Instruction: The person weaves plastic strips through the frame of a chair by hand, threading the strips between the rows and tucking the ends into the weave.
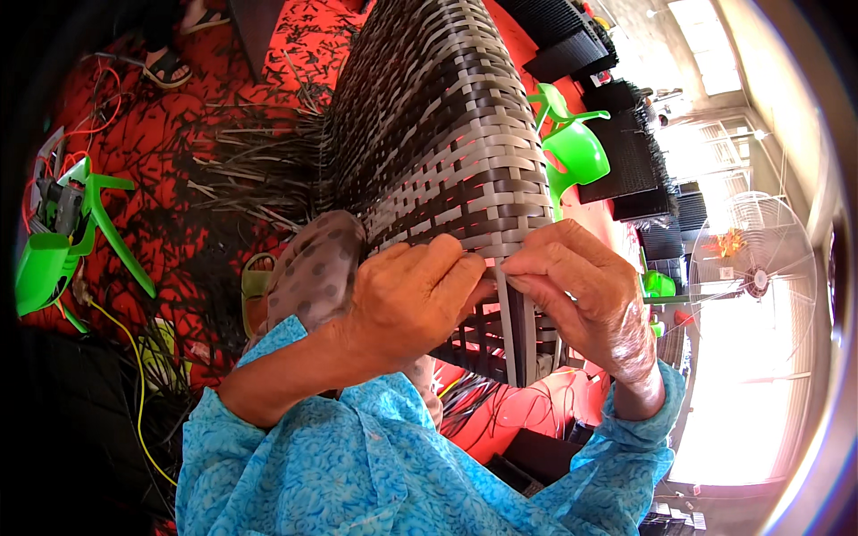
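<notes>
A large woven rattan piece (429, 98) in dark brown and pale grey flat strips rises in front of me, its corner edge facing me. My left hand (413, 288) is closed at this edge, knuckles up, fingertips partly hidden against the weave. Just to its right, my right hand (576, 290) pinches a flat weaving strip between thumb and forefinger. Both hands' tips nearly meet there. Below them, upright strips (511, 344) run down the corner, with open gaps in the weave beside them. Long loose strip ends (255, 170) fan out from the piece's left side.
Dark offcuts litter the red floor (299, 16). A green plastic chair (45, 268) stands left near a tool, a yellow cord (136, 366) below. Another green chair (579, 152), stacked dark woven panels (626, 152) and a fan (755, 281) are right. Another person's sandalled foot (167, 68) shows far left.
</notes>
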Tool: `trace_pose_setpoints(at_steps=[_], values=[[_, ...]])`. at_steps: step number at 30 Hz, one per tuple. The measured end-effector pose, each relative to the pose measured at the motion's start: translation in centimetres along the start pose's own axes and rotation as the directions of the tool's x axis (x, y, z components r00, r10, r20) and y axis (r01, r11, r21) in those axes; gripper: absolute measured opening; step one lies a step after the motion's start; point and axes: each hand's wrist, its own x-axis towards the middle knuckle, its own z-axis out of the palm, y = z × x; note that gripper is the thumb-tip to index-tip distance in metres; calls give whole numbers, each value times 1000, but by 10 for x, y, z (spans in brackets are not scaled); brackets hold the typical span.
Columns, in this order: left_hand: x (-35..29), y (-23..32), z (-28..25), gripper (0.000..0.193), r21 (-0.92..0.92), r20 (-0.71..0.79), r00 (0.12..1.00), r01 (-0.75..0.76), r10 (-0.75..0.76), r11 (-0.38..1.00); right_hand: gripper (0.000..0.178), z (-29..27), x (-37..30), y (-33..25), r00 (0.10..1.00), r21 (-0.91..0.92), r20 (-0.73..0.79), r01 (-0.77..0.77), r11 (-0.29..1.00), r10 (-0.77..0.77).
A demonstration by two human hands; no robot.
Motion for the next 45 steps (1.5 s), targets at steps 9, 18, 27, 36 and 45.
trace_pose_setpoints(at_steps=[9, 18, 27, 36, 45], values=[[-43, -89, -44, 8, 519, 224, 968, -216, 112, 827, 41, -5, -33, 23, 973, -31, -225, -50, 998, 42], [-211, -224, -182, 42, 879, 290, 686, 85, -667, 470, 34, 10, -83, 74, 968, 123, -180, -155, 980, 176], [3, -27, -39, 52, -4, 340, 929, 153, -142, 988, 27, -4, -55, 64, 945, -3, -327, -4, 1000, 3], [-69, -153, -89, 5, 721, 324, 920, -89, -221, 687, 20, 19, -62, 101, 854, -369, -513, -132, 920, -83], [-68, -108, -85, 49, 258, 430, 709, 496, -558, 829, 17, 23, -67, 94, 882, 797, 16, -295, 527, 471]])
